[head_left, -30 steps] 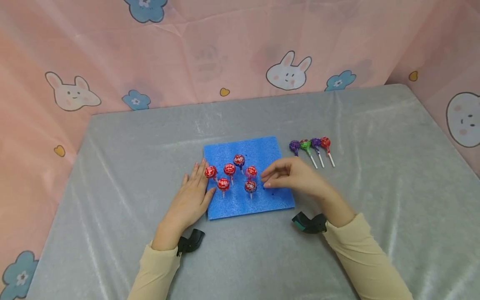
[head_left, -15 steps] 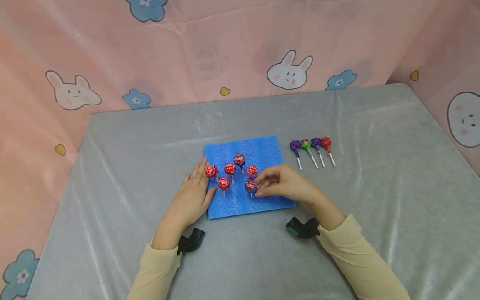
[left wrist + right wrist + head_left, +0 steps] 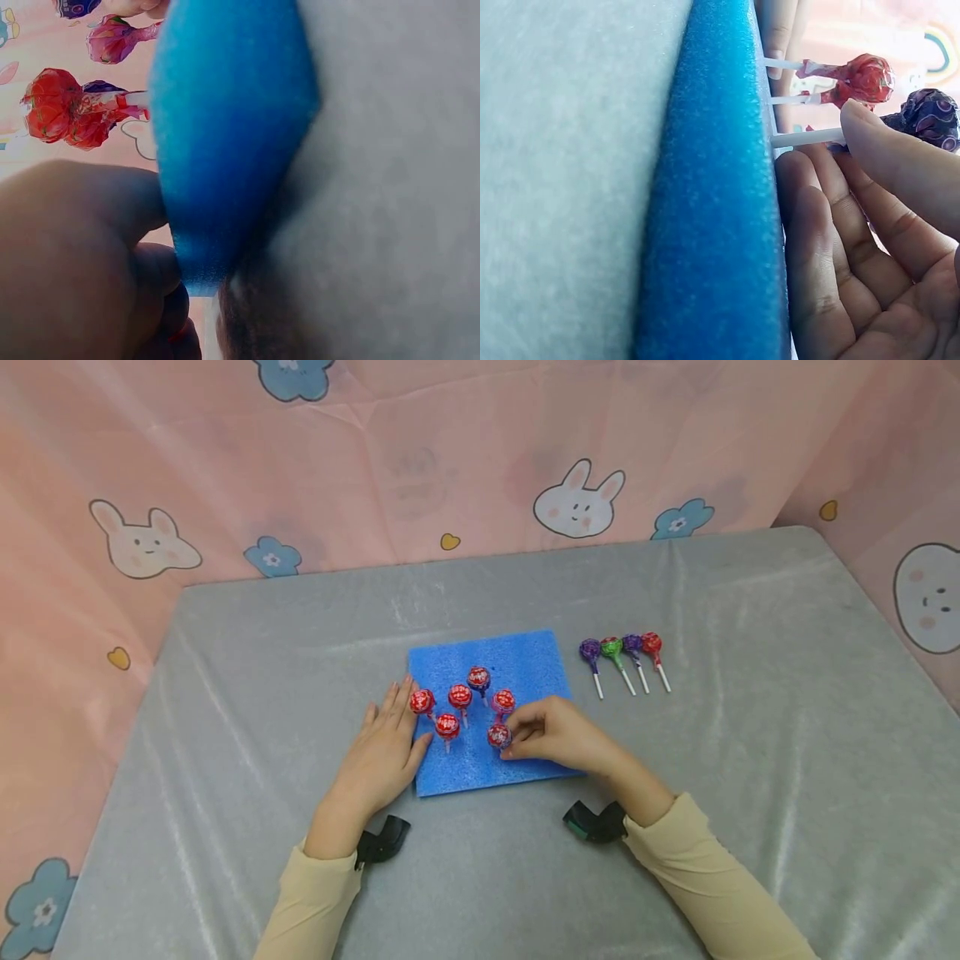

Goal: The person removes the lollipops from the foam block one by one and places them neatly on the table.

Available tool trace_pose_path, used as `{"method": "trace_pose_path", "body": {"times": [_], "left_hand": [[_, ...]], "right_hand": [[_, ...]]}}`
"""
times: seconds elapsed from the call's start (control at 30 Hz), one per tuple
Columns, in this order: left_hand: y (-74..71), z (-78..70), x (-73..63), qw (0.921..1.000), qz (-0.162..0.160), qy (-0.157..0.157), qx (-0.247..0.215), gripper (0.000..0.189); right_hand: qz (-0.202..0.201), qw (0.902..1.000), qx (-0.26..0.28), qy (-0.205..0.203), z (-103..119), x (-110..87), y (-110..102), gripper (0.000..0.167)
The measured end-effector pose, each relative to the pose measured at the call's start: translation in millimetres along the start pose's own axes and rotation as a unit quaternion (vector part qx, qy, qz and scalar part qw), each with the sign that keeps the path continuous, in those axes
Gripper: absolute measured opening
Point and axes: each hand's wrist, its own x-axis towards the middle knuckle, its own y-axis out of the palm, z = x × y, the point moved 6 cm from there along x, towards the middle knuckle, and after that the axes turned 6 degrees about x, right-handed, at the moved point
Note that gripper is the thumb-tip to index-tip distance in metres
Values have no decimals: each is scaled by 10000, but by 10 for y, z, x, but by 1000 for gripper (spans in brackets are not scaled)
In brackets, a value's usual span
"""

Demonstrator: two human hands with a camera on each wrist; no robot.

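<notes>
The right hand point(image 3: 558, 732) is hovering over the near right part of a blue board point(image 3: 465, 774). Its thumb and fingers are pinching a dark lollipop point(image 3: 499, 737) just below the wrapped head, and the lollipop's white stick point(image 3: 806, 139) is meeting the board's top face. The left hand point(image 3: 378, 756) is lying along the board's left edge, touching it, its fingers stretching out straight and grasping nothing.

Five other lollipops are standing on the board. A pink lollipop point(image 3: 504, 702) is standing just behind the dark one, a blue-necked lollipop point(image 3: 478, 678) is standing near the board's middle, and three red lollipops point(image 3: 460, 697) are standing in the board's left half.

To the right of the board, four more are lying in a row on the grey table point(image 3: 225, 710): going outward from the board, a purple lollipop point(image 3: 590, 649), a green lollipop point(image 3: 612, 647), a second purple lollipop point(image 3: 633, 644) and a plain red lollipop point(image 3: 652, 644). Their sticks are pointing toward the person. Beyond the board, a pink cloth point(image 3: 375, 510) is hanging behind the table.
</notes>
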Motion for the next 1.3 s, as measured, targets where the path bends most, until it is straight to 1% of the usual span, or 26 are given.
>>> {"method": "trace_pose_path", "body": {"times": [0.27,0.53,0.8,1.0,1.2,1.3], "left_hand": [[-10,-1,-2,10000,-37,-1,24,61],[-18,-3,-3,10000,10,-20,-17,62],[-15,-8,-5,10000,65,-44,-7,62],[-10,-5,0,10000,-21,-21,0,62],[-9,-6,-1,10000,-7,-15,12,62],[-10,-7,1,10000,-19,1,12,62]], "right_hand": [[-87,9999,-86,-24,-18,8,9,5],[-183,9996,-213,-82,-22,23,13,8],[-245,9996,-86,-68,-20,14,0,12],[-355,9994,-30,5,-28,14,-19,9],[-387,9991,141,40,-31,3,-36,16],[-405,9990,166,24,-23,0,-46,12]]}}
